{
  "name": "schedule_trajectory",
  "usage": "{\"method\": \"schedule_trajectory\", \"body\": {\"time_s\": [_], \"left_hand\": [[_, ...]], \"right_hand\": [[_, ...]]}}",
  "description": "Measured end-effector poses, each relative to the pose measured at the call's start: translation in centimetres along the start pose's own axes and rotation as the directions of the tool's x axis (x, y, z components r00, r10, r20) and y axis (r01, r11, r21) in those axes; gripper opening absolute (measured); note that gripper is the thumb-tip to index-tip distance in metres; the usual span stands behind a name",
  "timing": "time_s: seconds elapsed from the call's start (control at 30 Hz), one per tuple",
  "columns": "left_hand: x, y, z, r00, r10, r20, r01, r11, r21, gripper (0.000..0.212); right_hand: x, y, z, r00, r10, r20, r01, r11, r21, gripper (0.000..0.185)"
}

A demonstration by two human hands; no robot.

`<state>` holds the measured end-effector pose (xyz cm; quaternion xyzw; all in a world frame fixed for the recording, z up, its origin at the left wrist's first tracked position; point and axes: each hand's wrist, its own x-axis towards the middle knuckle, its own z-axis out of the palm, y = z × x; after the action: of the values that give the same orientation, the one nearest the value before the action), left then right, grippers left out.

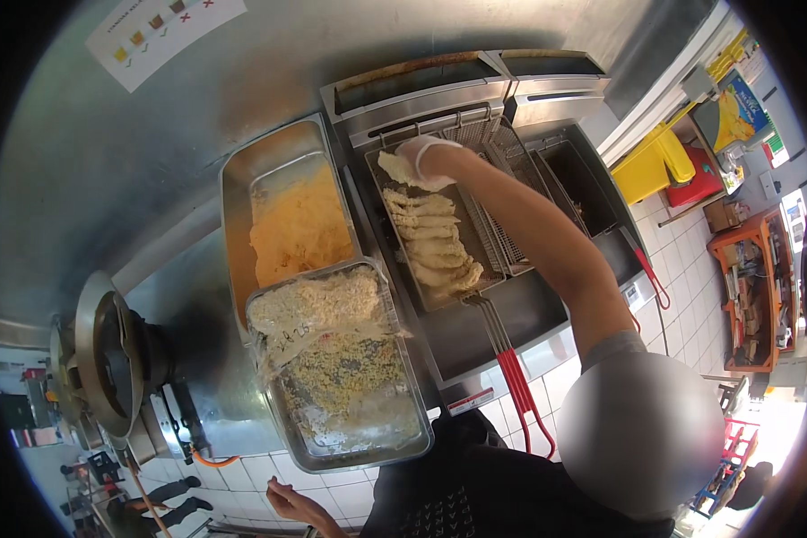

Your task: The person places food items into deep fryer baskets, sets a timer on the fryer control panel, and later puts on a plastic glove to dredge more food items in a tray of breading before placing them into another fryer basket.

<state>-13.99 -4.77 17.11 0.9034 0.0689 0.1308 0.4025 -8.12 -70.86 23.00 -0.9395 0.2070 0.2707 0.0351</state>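
My right hand (430, 161), in a translucent glove, holds a pale breaded piece (403, 171) at the back of a wire fryer basket (494, 259). Several similar breaded pieces (434, 242) lie in a row in this basket, whose red handle (516, 380) points towards me. Low at the left is my bare left hand (289, 501), away from the trays, with loosely bent fingers and nothing seen in it. A deep steel pan (239, 222) holds orange powder (302, 225). Overlapping its front, a steel tray (417, 410) holds a plastic-wrapped mass of pale crumbs (316, 302) and loose yellow-green crumbs (343, 370).
Another wire basket (511, 155) stands right of the loaded one, beside a fryer well (578, 181). At left is a large round metal pan (107, 363). A person's legs (175, 501) show at lower left. Yellow bins (652, 165) and an orange shelf (756, 289) stand at right.
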Motion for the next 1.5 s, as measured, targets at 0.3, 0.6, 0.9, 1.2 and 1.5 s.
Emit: {"method": "schedule_trajectory", "body": {"time_s": [0.3, 0.6, 0.9, 1.2, 1.5], "left_hand": [[-3.2, 0.3, -1.0, 0.993, -0.121, -0.005, 0.121, 0.992, 0.015, 0.044], [-3.0, 1.5, -0.4, 0.984, -0.180, -0.003, 0.180, 0.984, -0.016, 0.044], [-1.1, 2.1, 3.6, 0.998, -0.007, 0.067, 0.024, 0.964, -0.263, 0.021], [2.1, 9.3, 9.9, 0.922, 0.319, 0.219, -0.231, 0.908, -0.350, 0.031], [5.4, 14.4, 17.7, 0.740, 0.627, 0.242, -0.571, 0.777, -0.265, 0.030]], "right_hand": [[4.0, -2.7, 6.1, 0.971, 0.217, -0.099, -0.210, 0.974, 0.079, 0.029], [0.2, 0.0, 5.2, 0.971, -0.170, 0.166, 0.231, 0.839, -0.492, 0.022], [-19.2, -8.9, -4.7, 0.807, -0.243, -0.539, 0.449, 0.845, 0.291, 0.034], [-17.5, -22.1, 11.7, 0.838, -0.530, -0.126, 0.500, 0.841, -0.208, 0.032], [-14.0, -25.4, 12.8, 0.963, 0.268, 0.028, 0.087, -0.408, 0.909, 0.014]]}}
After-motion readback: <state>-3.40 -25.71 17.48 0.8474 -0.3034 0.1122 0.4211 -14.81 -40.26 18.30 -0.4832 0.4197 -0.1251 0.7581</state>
